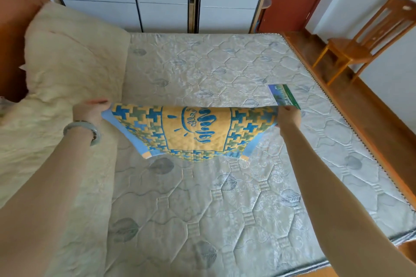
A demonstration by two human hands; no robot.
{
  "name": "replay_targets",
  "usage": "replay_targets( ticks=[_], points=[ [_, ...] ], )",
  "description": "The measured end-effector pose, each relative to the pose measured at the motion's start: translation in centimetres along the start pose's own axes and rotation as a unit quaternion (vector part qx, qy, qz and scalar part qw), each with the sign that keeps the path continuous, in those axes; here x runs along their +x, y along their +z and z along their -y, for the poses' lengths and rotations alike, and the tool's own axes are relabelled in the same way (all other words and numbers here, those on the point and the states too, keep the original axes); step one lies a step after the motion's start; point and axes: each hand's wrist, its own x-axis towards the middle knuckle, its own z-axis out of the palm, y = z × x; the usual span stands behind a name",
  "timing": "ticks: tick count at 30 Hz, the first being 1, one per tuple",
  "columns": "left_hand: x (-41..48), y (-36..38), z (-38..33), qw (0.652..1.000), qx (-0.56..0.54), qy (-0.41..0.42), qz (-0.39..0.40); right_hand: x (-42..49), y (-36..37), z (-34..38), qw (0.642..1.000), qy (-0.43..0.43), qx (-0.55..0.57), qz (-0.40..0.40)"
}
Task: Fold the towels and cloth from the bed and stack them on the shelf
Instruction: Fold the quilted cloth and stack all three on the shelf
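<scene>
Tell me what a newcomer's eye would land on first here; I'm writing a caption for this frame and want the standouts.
The yellow, blue and green patterned cloth stands out first, held stretched above the middle of the quilted mattress by the left hand and right hand at its upper corners. Next comes the cream comforter heaped along the bed's left side. A wooden chair stands by the wall at far right.

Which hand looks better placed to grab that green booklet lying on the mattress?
Right, probably. The right hand grips the yellow-and-blue cloth just beside the booklet; the left hand is across the cloth.
</scene>
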Motion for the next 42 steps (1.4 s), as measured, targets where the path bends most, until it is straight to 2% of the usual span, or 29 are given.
replay_targets(
  ticks=[2, 6, 10, 14, 18, 20, 22, 25, 27, 29, 31, 33, 34, 38, 42],
  points=[
    [-0.8, -0.1, -0.2, 1.0, -0.009, 0.011, -0.001, 0.6, 0.4, -0.5, 1.0, -0.012, 0.027, -0.002],
    [-1.1, -1.6, 4.1, 0.999, -0.02, -0.028, 0.029, 0.2, 0.6, -3.7, 0.998, -0.011, 0.057, -0.001],
    [-5.0, -1.4, 11.3, 0.99, 0.095, -0.076, 0.073, -0.7, 2.0, -12.1, 0.998, 0.045, 0.0, 0.041],
    [-9.3, -0.4, 21.8, 0.959, 0.219, -0.156, 0.09, -3.6, 3.9, -22.4, 0.981, 0.117, -0.108, 0.113],
    [-12.3, 0.5, 32.2, 0.897, 0.332, -0.239, 0.167, -7.6, 6.1, -33.5, 0.947, 0.205, -0.167, 0.185],
    [-13.7, 0.7, 36.7, 0.881, 0.372, -0.237, 0.172, -9.0, 6.9, -38.1, 0.927, 0.279, -0.16, 0.195],
    [-14.6, 0.9, 40.1, 0.861, 0.416, -0.236, 0.175, -9.8, 7.6, -42.4, 0.917, 0.317, -0.151, 0.189],
    [-15.5, 0.5, 44.5, 0.819, 0.47, -0.256, 0.207, -10.6, 7.9, -47.6, 0.91, 0.303, -0.209, 0.192],
    [-15.9, 0.2, 46.8, 0.779, 0.511, -0.28, 0.233, -11.3, 7.6, -49.1, 0.898, 0.305, -0.249, 0.194],
    [-16.0, -0.3, 48.5, 0.739, 0.543, -0.305, 0.258, -12.3, 7.5, -49.2, 0.888, 0.305, -0.277, 0.201],
    [-16.1, -0.4, 49.1, 0.717, 0.571, -0.292, 0.272, -13.6, 7.3, -47.6, 0.881, 0.286, -0.309, 0.217],
    [-15.4, 0.2, 47.7, 0.725, 0.58, -0.268, 0.255, -14.1, 7.6, -45.2, 0.885, 0.263, -0.316, 0.216],
    [-14.7, 0.7, 46.7, 0.741, 0.58, -0.239, 0.241, -13.9, 7.9, -44.2, 0.896, 0.246, -0.312, 0.2],
    [-10.7, 4.0, 42.0, 0.847, 0.49, -0.083, 0.191, -11.2, 11.3, -40.0, 0.946, 0.133, -0.249, 0.158],
    [-6.7, 8.3, 39.3, 0.882, 0.423, 0.015, 0.207, -8.3, 16.0, -36.0, 0.964, 0.081, -0.2, 0.155]
  ],
)
